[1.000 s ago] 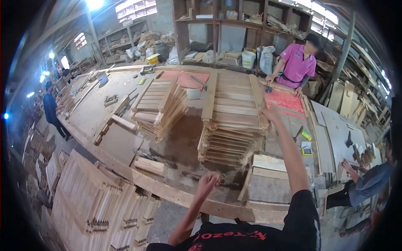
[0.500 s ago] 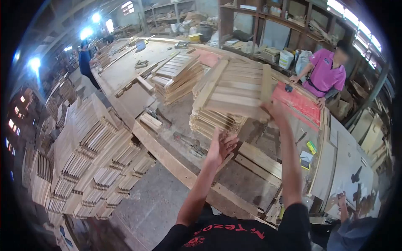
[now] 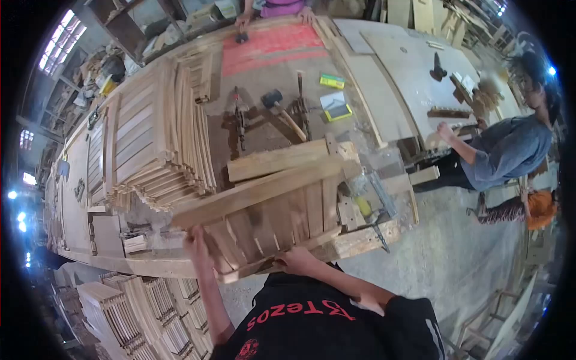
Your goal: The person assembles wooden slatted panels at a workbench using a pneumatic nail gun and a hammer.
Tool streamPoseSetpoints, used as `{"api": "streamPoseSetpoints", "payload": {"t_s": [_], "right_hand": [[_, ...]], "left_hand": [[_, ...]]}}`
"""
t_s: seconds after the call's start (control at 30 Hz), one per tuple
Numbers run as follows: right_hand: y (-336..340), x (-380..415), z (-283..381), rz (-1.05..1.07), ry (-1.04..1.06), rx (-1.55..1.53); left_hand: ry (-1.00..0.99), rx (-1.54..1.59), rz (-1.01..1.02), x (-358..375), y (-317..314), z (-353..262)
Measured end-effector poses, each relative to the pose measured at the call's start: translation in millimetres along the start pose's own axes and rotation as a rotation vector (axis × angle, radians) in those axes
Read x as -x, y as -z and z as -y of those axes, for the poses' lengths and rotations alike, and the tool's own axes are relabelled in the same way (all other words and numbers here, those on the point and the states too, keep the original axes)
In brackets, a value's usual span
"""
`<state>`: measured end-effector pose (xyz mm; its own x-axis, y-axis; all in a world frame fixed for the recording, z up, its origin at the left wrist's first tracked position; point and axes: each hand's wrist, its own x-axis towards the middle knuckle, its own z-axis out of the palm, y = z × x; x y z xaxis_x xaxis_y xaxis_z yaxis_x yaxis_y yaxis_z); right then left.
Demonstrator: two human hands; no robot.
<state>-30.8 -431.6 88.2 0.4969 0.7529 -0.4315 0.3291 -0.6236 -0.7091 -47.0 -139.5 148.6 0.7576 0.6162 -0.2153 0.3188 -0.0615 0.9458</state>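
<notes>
A slatted wooden panel (image 3: 270, 227) lies tilted close in front of my body, over the near edge of the workbench. My left hand (image 3: 198, 245) is closed on its left end. Along the near rail, my right hand (image 3: 297, 262) is closed, its fingertips partly hidden. Just beyond the panel is a thick wooden board (image 3: 276, 161). To the left stands a stack of similar slatted panels (image 3: 144, 129). A black-headed mallet (image 3: 282, 111) and bar clamps (image 3: 239, 123) lie on the bench past the board.
Beyond the tools are a red sheet (image 3: 270, 47), a yellow-green box (image 3: 332, 81) and a yellow-edged pad (image 3: 336, 107). A co-worker in grey (image 3: 510, 150) works at a bench on the right; a person in pink stands across. More stacked panels (image 3: 144, 312) sit at lower left.
My view has turned right. The panel has come off the stack toward my body. My left hand, open before, now grips it, and my right hand has moved to its near rail.
</notes>
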Motion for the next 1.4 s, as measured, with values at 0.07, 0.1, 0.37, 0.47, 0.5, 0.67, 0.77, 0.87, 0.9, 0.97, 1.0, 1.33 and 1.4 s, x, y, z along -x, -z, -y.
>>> {"api": "streamPoseSetpoints", "payload": {"t_s": [0.07,0.1,0.37,0.47,0.5,0.67,0.77,0.87,0.9,0.97,1.0,1.33,1.4], "right_hand": [[-21,0,-17,-0.362,0.112,0.015],[-29,0,-25,-0.549,0.165,0.028],[-37,-35,-52,-0.594,0.029,0.077],[-37,-60,-65,-0.616,-0.027,-0.03],[-36,-62,-69,-0.652,-0.076,0.029],[-44,-45,-109,-0.719,-0.071,0.054],[-55,-43,-136,-0.713,-0.103,0.179],[-64,-54,-127,-0.775,-0.216,0.358],[-63,-55,-133,-0.76,-0.219,0.372],[-72,-55,-138,-0.738,-0.245,0.385],[-71,-55,-137,-0.73,-0.24,0.368],[-65,-58,-129,-0.675,-0.293,0.354],[-66,-57,-128,-0.665,-0.304,0.337]], "left_hand": [[-0.077,-0.148,0.065,-31,-35,6],[0.027,-0.262,0.059,-42,-47,-2],[0.049,-0.12,0.056,-131,-58,59],[0.136,-0.227,0.191,-159,-59,86],[0.131,-0.31,0.191,-163,-63,95],[0.123,-1.145,0.747,-129,-108,118],[0.072,-0.631,0.52,-82,-86,118],[0.042,-1.113,0.029,-54,-40,90],[0.045,-1.004,0.055,-51,-34,126],[0.041,-0.799,0.121,-52,-19,215],[0.092,-0.824,0.153,-46,-30,212],[0.057,-0.637,0.349,-63,-26,153],[-0.205,-0.735,0.02,-86,10,160]]}}
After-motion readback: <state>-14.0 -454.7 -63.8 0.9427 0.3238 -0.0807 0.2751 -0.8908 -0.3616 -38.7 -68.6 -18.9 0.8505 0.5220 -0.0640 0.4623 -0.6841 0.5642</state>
